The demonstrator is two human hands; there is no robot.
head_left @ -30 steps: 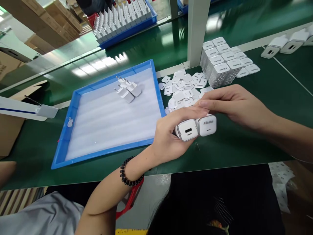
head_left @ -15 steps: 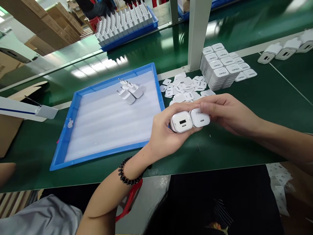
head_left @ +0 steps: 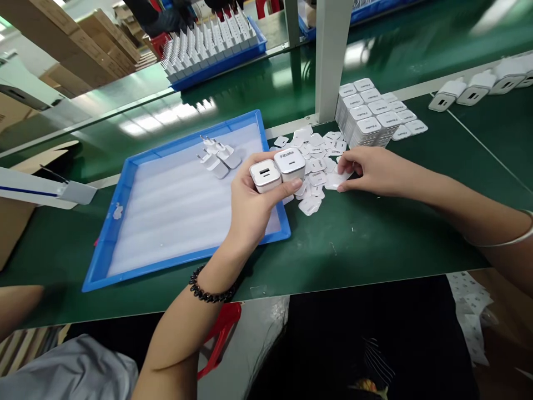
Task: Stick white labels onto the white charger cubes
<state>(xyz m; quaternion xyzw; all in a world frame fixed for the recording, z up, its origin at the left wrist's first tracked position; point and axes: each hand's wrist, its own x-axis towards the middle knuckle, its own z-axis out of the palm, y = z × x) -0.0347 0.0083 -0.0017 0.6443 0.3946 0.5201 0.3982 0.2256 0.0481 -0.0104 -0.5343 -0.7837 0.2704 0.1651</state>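
My left hand (head_left: 252, 208) is closed around two white chargers (head_left: 278, 168) held side by side above the right edge of the blue tray (head_left: 125, 183). One charger shows its port, the other a printed logo. My right hand (head_left: 366, 169) rests on the green table with its fingertips pinching a small white label (head_left: 335, 181) at the edge of a loose pile of labels (head_left: 314, 153). Two chargers (head_left: 219, 155) lie on the tray's white foam lining.
Stacks of white labels (head_left: 370, 119) stand behind the pile beside a white post (head_left: 328, 55). More chargers (head_left: 474, 89) lie at the far right. A second blue tray of chargers (head_left: 212, 39) sits beyond the conveyor. Cardboard boxes (head_left: 62, 50) stand at the upper left.
My left hand has lifted the two chargers up and left, over the tray's edge. My right hand has let go of them and moved onto the label pile.
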